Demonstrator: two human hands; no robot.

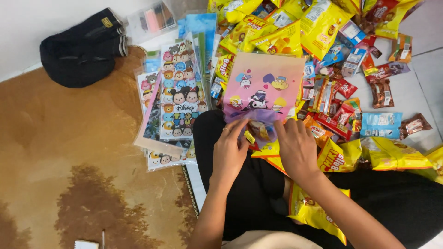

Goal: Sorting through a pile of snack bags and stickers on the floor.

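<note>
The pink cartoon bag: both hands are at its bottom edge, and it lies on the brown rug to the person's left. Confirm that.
Wrong place. The pink cartoon bag lies in front of the person, over the snack packets, not on the brown rug. The left hand and right hand are at its bottom edge, as the head view shows.

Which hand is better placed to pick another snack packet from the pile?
Probably the right hand: the snack pile lies on its side. The left hand holds the pink cartoon bag beside the bag stack.
</note>
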